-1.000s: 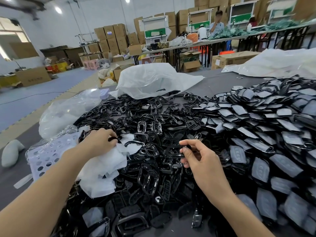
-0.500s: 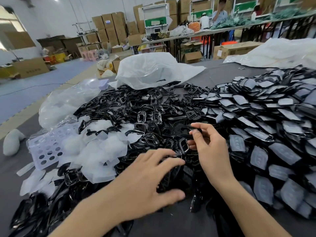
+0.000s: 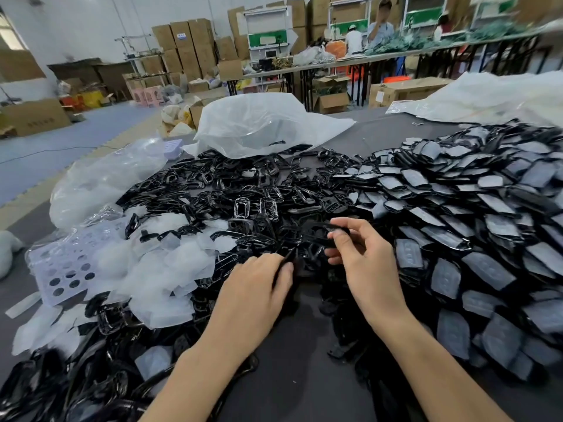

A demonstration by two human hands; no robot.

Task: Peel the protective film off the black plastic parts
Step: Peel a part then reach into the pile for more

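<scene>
A black frame part [image 3: 316,231] is pinched between thumb and forefinger of the right hand [image 3: 364,260], with the other fingers loosely curled. The left hand [image 3: 259,287] is curled just beside it at 8 o'clock, a thin black sliver [image 3: 288,258] at its fingertips; whether this is gripped cannot be told. Bare black frames [image 3: 213,190] are heaped at 12 o'clock, film-covered parts [image 3: 457,214] at 3 o'clock and peeled film scraps [image 3: 170,263] at 9 o'clock. Labels on the cardboard boxes [image 3: 182,41] at 11 o'clock are too small to be read.
</scene>
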